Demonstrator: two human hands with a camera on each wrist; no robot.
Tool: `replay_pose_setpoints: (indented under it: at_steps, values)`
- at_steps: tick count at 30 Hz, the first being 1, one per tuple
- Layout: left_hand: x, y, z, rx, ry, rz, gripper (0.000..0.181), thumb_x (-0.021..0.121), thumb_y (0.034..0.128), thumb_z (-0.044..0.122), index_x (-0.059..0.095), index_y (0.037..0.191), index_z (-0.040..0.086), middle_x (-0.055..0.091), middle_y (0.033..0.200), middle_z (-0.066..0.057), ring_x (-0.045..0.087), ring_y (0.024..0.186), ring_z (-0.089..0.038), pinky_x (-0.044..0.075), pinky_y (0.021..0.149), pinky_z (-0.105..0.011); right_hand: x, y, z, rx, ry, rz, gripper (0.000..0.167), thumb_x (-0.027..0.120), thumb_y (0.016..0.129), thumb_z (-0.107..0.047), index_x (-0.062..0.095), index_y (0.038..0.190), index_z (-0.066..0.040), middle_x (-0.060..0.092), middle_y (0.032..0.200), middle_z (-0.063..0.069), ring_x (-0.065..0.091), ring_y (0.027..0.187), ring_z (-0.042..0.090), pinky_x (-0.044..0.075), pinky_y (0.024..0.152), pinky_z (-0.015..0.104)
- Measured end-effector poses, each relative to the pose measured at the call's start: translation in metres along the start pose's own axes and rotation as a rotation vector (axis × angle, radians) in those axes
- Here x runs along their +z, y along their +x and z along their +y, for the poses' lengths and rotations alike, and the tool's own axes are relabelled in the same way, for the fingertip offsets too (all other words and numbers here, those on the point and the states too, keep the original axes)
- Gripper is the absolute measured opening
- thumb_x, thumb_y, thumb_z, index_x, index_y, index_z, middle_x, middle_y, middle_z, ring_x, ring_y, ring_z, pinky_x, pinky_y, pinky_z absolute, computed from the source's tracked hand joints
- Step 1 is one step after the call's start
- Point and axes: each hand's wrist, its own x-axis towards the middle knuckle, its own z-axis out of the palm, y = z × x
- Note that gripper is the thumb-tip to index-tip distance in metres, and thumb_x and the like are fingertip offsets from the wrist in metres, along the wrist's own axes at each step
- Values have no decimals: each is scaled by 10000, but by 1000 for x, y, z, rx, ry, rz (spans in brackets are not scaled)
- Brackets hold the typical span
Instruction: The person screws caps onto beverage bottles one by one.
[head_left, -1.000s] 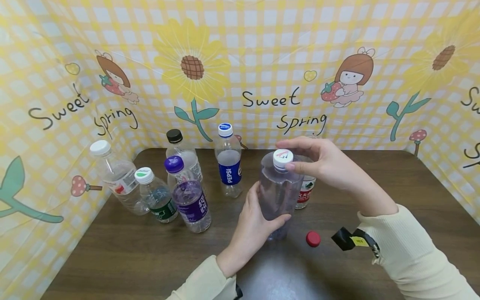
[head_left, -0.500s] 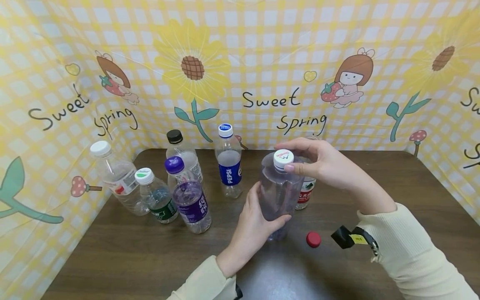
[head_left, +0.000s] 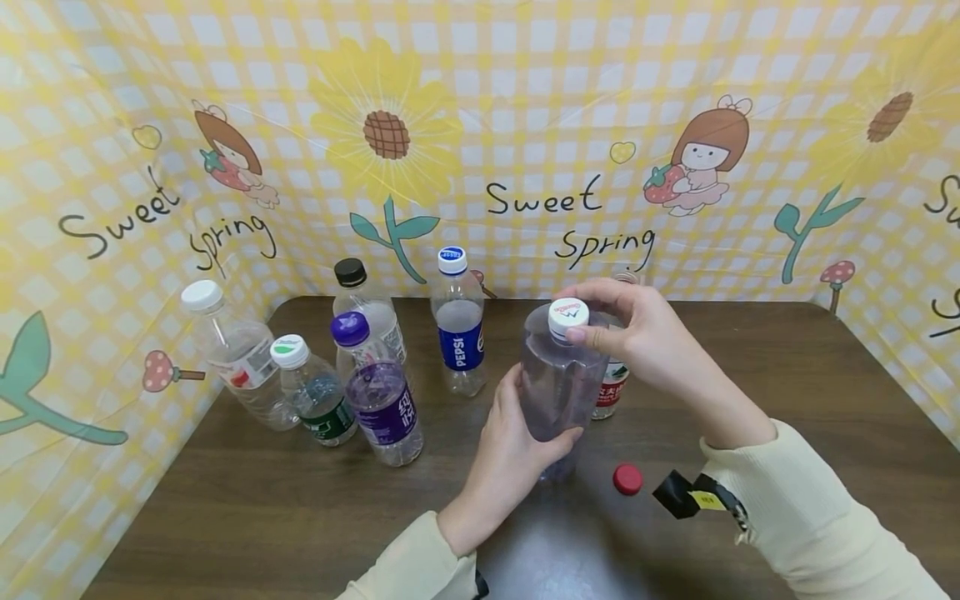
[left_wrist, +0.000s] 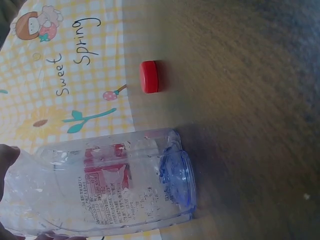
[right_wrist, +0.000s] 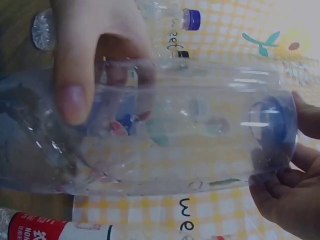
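A large clear, faintly purple bottle (head_left: 551, 379) stands upright on the table, with a white cap (head_left: 567, 314) on its neck. My left hand (head_left: 510, 450) grips the bottle's body, its thumb across the near side. At the top, my right hand (head_left: 637, 325) pinches the white cap between thumb and fingers. In the right wrist view the left hand (right_wrist: 95, 45) wraps the body while the right hand (right_wrist: 295, 195) is at the neck end. A loose red cap (head_left: 627, 479) lies right of the bottle's base.
Behind the held bottle stands a red-labelled bottle (head_left: 611, 387), partly hidden. To the left are a Pepsi bottle (head_left: 461, 346), a purple-capped bottle (head_left: 381, 404), a black-capped bottle (head_left: 375, 312), a green-labelled bottle (head_left: 318, 400) and a white-capped bottle (head_left: 240, 358). Patterned cloth (head_left: 525, 125) encloses the table's sides.
My right wrist and sleeve have shifted slightly left, and the print on the white cap has turned a little. The left hand and bottle stay nearly in place.
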Motion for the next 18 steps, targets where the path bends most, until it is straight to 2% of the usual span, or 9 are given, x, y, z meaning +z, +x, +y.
replay_pose_setpoints:
  at_steps: [5,8,15,18]
  values:
    - [-2,2,0,15,-4,-8,922,797,764,340,241,1446,64,418,1428,-170,465,1312,-327,412,1069,-512,-1,0,0,10,24,-15,351,675,873,-106,618,1210,-31,600,1249,140,545,1182,267,401,1047,495]
    - [-4,3,-1,24,-8,-17,921,797,764,336,237,1444,68,415,1428,-168,457,1320,-324,405,1076,-511,-3,2,0,1,23,-54,380,664,883,-125,599,1249,-48,584,1285,133,529,1214,274,406,1046,513]
    - [-9,8,-3,25,-34,-78,911,805,760,293,213,1424,93,432,1415,-167,460,1315,-325,394,1078,-535,-6,7,0,-54,24,-81,398,669,866,-65,595,1255,-24,623,1248,136,569,1131,216,466,972,343]
    - [-11,11,-4,22,-63,-110,903,803,763,267,200,1417,111,430,1431,-159,437,1340,-321,367,1097,-543,-5,9,1,-61,36,-75,392,666,863,-45,599,1247,-11,629,1246,142,572,1130,213,461,981,337]
